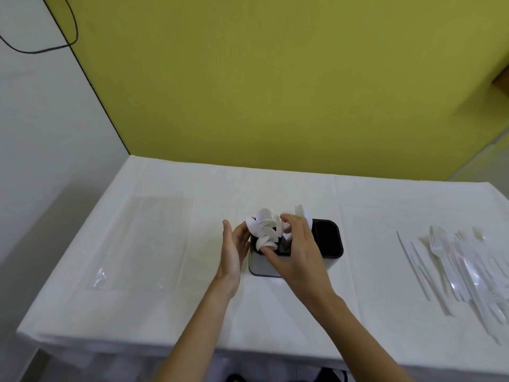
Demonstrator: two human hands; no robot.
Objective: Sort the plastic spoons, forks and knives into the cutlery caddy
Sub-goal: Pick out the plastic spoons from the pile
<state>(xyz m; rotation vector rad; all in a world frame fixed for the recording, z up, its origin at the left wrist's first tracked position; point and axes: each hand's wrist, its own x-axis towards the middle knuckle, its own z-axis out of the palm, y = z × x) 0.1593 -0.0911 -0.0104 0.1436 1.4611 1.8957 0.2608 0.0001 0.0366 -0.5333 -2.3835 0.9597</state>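
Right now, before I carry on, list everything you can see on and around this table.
cutlery caddy: one, dark with a grey front, table centre
spoons: a bunch, white, upright in the caddy's left compartment
loose cutlery: a pile, white, forks and knives visible, table's right side
plastic bag: one, clear, flat on the table's left side
tablecloth: one, white, covering the table
cable: one, black, on the wall, upper left
wall: yellow-green behind, white at left
left hand: fingers straight, at the caddy's left side
right hand: over the caddy's top, fingers at the cutlery; grip unclear
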